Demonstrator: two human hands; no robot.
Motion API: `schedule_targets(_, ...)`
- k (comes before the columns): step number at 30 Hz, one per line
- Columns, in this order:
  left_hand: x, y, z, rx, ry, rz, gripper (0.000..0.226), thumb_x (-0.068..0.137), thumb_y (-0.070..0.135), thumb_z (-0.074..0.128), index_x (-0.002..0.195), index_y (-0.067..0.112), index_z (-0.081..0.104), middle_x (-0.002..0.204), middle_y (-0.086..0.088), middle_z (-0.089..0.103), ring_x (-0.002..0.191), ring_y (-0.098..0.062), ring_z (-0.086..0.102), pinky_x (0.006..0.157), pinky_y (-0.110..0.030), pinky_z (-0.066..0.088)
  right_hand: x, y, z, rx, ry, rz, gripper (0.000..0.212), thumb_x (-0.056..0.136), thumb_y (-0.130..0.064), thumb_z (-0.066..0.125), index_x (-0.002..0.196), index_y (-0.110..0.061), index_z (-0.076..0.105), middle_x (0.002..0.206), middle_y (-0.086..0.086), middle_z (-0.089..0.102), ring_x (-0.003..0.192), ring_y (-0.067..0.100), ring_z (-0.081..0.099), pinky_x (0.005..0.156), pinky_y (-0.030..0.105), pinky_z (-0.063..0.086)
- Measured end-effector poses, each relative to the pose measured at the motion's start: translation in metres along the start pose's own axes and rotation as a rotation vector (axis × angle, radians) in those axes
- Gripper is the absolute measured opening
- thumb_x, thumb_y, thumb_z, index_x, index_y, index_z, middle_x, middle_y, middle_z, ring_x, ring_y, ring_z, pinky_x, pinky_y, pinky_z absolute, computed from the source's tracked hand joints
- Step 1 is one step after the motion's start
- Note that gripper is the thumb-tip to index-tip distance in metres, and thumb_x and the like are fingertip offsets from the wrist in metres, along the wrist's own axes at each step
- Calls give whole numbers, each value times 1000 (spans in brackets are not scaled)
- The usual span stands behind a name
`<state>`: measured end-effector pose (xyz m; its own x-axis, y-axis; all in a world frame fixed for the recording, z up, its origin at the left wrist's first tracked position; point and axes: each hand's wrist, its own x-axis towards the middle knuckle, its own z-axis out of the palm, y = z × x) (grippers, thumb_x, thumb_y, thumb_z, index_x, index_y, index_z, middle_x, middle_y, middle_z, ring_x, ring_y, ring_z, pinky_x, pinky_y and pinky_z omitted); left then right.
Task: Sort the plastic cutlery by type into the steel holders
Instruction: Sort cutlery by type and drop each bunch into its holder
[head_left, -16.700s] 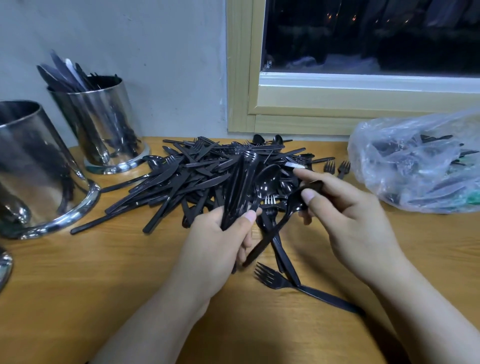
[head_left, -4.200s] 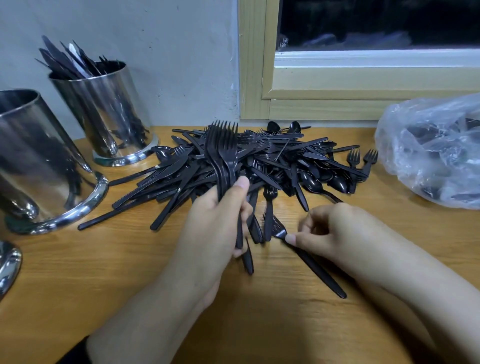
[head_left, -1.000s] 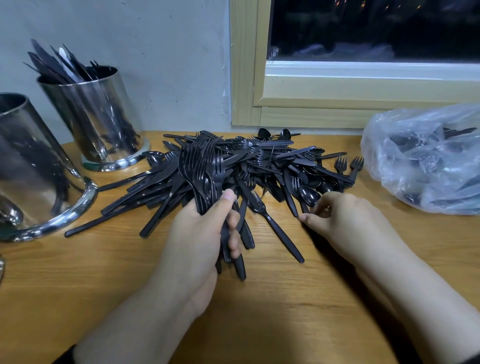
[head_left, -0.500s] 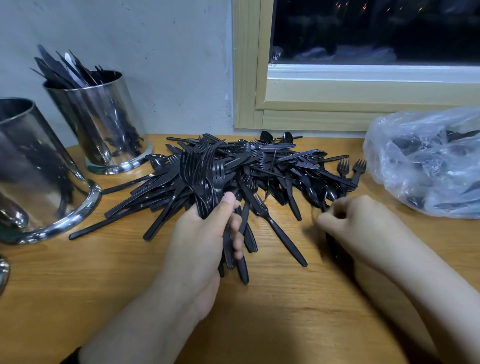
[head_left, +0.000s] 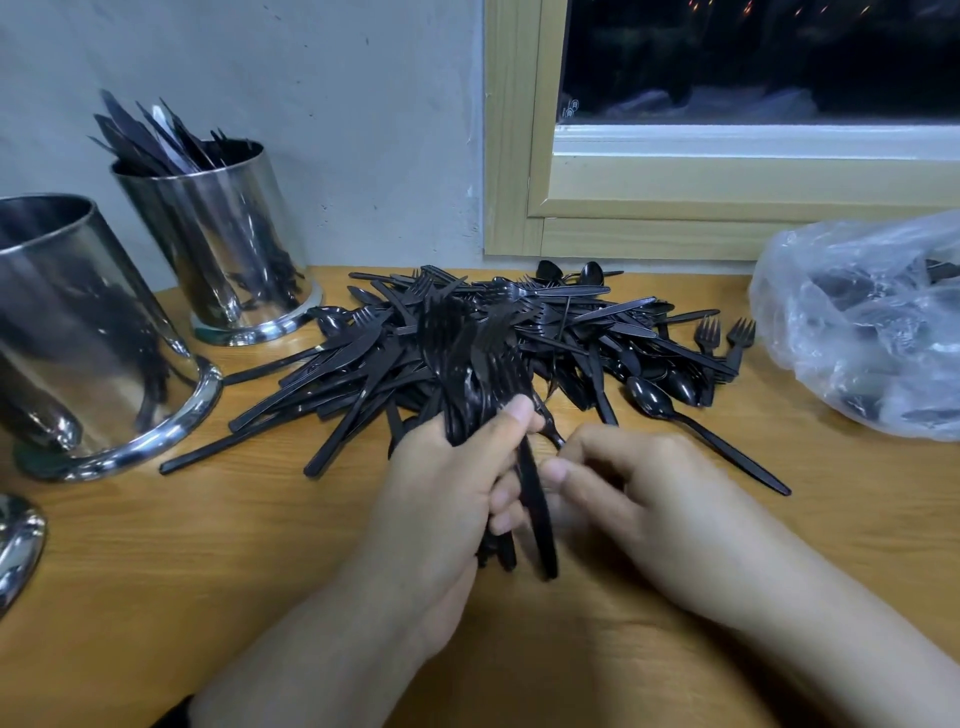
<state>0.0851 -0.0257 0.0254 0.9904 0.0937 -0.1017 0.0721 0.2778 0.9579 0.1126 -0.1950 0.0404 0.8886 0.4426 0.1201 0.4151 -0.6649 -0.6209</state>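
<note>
Head view, near to far. Item one: our left hand (head_left: 457, 493), at centre, fingers and thumb wrapped round a bundle of forks (head_left: 470, 374), tines fanned toward 12 o'clock, handles jutting toward 6. Our right hand (head_left: 639, 499), at 3 o'clock of it, fingers curled, appears to pinch one more fork handle (head_left: 537, 519) against the bundle; the blur leaves that grip uncertain. We judge the black plastic light, thin, springy and glossy, so slippery when stacked; best held at mid-handle, tines aligned, without hard squeezing that might snap one.

Item two: the loose cutlery heap (head_left: 519, 332) on the wooden table (head_left: 260, 545), just beyond the hands: knives, forks and spoons mixed, one spoon (head_left: 691, 421) lying apart at 3 o'clock.

Item three: the near steel holder (head_left: 78, 332), at 9 o'clock; contents not visible. A third steel rim (head_left: 18, 540) shows at 8 o'clock.

Item four: the far steel holder (head_left: 223, 239), at 10 o'clock, holding knives (head_left: 150, 137).

Item five: a clear plastic bag (head_left: 862, 322), at 2 o'clock, holding more dark cutlery.
</note>
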Motion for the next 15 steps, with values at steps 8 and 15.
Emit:
schedule_targets(8,17,9,-5,-60,261,53,38,106,37,51,74,20,63,61,1,57,48,-16,49,47,-31,40,11,14,1,-306,20,282,32,84,-62,66,84,-30,57,81,-13,63,82,9,59,77,35,54)
schedule_targets(15,9,9,-6,-112,245,42,23,102,34,59,92,14,53,64,2,45,49,-14,39,44,-29,40,6,14,-10,-227,-80,374,26,83,-48,70,73,-25,61,68,-7,66,67,5,60,60,25,46)
